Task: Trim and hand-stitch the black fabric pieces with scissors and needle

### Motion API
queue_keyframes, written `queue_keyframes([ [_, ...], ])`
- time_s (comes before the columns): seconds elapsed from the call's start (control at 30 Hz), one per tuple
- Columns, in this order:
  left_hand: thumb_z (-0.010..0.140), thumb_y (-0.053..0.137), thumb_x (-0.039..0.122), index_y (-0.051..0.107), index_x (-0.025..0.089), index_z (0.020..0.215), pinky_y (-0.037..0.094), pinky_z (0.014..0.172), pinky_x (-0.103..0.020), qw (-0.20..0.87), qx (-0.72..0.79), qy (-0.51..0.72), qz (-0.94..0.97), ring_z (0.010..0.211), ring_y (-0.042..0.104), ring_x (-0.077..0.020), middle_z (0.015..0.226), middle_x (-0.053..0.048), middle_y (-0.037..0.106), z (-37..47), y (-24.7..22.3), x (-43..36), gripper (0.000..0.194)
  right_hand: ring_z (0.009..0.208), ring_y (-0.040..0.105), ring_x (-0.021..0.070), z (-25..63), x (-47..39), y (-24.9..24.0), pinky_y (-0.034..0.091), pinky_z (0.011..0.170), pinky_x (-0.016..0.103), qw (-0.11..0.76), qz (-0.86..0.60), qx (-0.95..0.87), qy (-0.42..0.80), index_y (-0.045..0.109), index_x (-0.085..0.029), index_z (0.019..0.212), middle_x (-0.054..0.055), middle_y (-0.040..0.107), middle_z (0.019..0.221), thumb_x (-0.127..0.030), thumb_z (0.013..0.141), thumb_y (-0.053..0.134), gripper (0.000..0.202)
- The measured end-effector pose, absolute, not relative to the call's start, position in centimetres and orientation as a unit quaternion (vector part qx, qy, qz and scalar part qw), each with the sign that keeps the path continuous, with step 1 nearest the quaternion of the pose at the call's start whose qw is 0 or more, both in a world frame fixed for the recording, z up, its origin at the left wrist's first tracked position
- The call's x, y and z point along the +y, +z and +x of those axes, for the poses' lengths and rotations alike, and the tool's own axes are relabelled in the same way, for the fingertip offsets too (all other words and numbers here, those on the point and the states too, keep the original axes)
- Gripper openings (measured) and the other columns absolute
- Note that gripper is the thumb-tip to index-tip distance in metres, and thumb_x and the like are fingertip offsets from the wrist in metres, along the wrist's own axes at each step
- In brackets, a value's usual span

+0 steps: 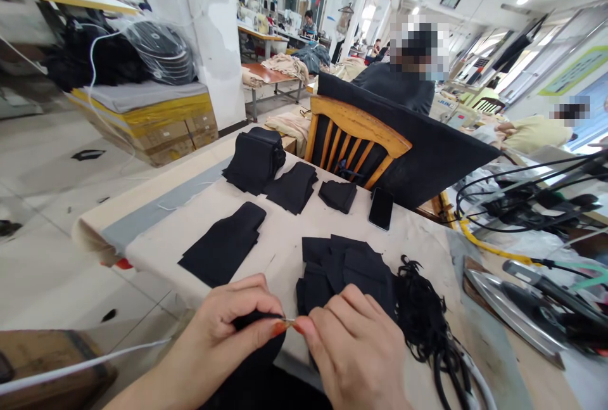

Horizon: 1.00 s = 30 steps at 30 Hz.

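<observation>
Near the bottom middle, my left hand point(232, 318) pinches a black fabric piece point(260, 356) between thumb and fingers. My right hand point(358, 343) is closed, its thumb tip meeting the left one at a thin, shiny piece point(289, 319) too small to name. Just beyond the hands lies a loose heap of black fabric pieces point(349, 264). A flat black fabric stack point(225, 242) rests farther left. Along the far side are a tall black stack point(255, 160), a lower stack point(293, 187) and a small pile point(337, 196).
A phone point(380, 209) lies on the cloth-covered table point(280, 245). Tangled black strips point(422, 308) and an iron point(517, 315) are to the right, with hanging cables point(503, 201). A wooden chair point(361, 125) and a seated person point(399, 83) are beyond the far edge.
</observation>
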<state>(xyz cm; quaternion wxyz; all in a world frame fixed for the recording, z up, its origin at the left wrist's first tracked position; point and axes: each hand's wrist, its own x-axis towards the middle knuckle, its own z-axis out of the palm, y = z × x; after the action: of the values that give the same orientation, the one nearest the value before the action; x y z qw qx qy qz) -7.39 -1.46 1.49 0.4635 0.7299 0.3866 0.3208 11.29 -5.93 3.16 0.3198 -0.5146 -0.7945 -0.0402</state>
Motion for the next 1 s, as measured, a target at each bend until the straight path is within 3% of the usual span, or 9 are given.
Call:
queue_keyframes([
  [0.07,0.083,0.061,0.024,0.069,0.022,0.069,0.038,0.052,-0.021,0.470,0.390,0.336,0.717,0.055,0.052,-0.0121,0.062,0.003,0.054,-7.3,1.4,-1.5,0.016,0.054,0.045,0.0117,10.8,-6.2,1.6,0.031,0.054,0.027,0.384,-0.535,-0.742,0.129,0.054,-0.018,0.061,-0.001,0.051,0.055,-0.023,0.094,0.048,0.034],
  [0.2,0.082,0.062,0.023,0.068,0.022,0.068,0.039,0.051,-0.022,0.452,0.406,0.376,0.700,0.055,0.053,-0.0127,0.060,0.002,0.055,-7.1,0.8,-1.7,0.015,0.043,0.040,0.0079,8.9,-6.9,-1.9,0.030,0.044,0.021,0.447,-0.532,-0.504,0.513,0.056,-0.017,0.060,-0.004,0.044,0.048,-0.047,0.095,0.043,0.047],
  [0.3,0.083,0.060,0.024,0.066,0.021,0.066,0.039,0.052,-0.022,0.447,0.419,0.376,0.695,0.055,0.053,-0.0133,0.058,0.002,0.055,-6.9,0.7,-1.8,0.018,0.039,0.034,0.0072,8.3,-7.1,-2.9,0.030,0.041,0.020,0.456,-0.477,-0.408,0.631,0.055,-0.017,0.060,-0.005,0.040,0.044,-0.059,0.091,0.042,0.054],
  [0.4,0.084,0.060,0.028,0.065,0.020,0.066,0.041,0.057,-0.023,0.501,0.429,0.350,0.665,0.060,0.054,-0.0136,0.061,0.002,0.058,-6.9,0.6,-1.9,0.021,0.047,0.040,0.0091,9.0,-6.7,-1.9,0.033,0.047,0.022,0.460,-0.524,-0.489,0.525,0.056,-0.017,0.061,-0.003,0.043,0.051,-0.050,0.093,0.045,0.047],
  [0.5,0.083,0.064,0.038,0.064,0.020,0.070,0.039,0.053,-0.020,0.614,0.449,0.356,0.542,0.057,0.048,-0.0106,0.061,0.004,0.054,-6.7,0.3,-2.0,0.021,0.062,0.049,0.0126,10.2,-6.2,-0.4,0.037,0.057,0.023,0.451,-0.556,-0.588,0.376,0.062,-0.017,0.072,0.000,0.051,0.067,-0.037,0.090,0.053,0.028],
  [0.57,0.080,0.066,0.044,0.064,0.020,0.076,0.037,0.049,-0.017,0.686,0.451,0.366,0.439,0.052,0.045,-0.0083,0.061,0.006,0.053,-6.5,0.1,-2.1,0.024,0.068,0.051,0.0137,10.6,-5.8,0.1,0.039,0.060,0.023,0.455,-0.541,-0.587,0.395,0.066,-0.018,0.085,0.002,0.055,0.075,-0.037,0.085,0.060,0.019],
  [0.63,0.076,0.070,0.046,0.064,0.020,0.081,0.039,0.050,-0.017,0.718,0.448,0.369,0.385,0.052,0.048,-0.0084,0.064,0.005,0.057,-6.4,0.0,-2.1,0.027,0.064,0.049,0.0124,10.4,-5.6,0.1,0.038,0.057,0.023,0.457,-0.528,-0.552,0.455,0.068,-0.018,0.084,0.000,0.054,0.073,-0.038,0.082,0.064,0.020],
  [0.8,0.070,0.076,0.040,0.067,0.021,0.087,0.044,0.055,-0.021,0.683,0.457,0.347,0.452,0.060,0.054,-0.0130,0.071,0.003,0.061,-6.5,0.3,-1.7,0.027,0.053,0.037,0.0079,9.5,-5.4,-0.2,0.030,0.048,0.021,0.470,-0.543,-0.475,0.508,0.061,-0.016,0.064,-0.004,0.044,0.060,-0.034,0.082,0.064,0.026],
  [1.0,0.080,0.067,0.031,0.072,0.023,0.078,0.044,0.063,-0.021,0.572,0.446,0.371,0.580,0.069,0.056,-0.0140,0.072,0.002,0.063,-6.9,0.3,-1.2,0.010,0.055,0.044,0.0093,9.6,-5.7,-0.2,0.033,0.049,0.021,0.472,-0.551,-0.568,0.388,0.060,-0.017,0.063,-0.003,0.048,0.060,-0.026,0.085,0.060,0.024],
])
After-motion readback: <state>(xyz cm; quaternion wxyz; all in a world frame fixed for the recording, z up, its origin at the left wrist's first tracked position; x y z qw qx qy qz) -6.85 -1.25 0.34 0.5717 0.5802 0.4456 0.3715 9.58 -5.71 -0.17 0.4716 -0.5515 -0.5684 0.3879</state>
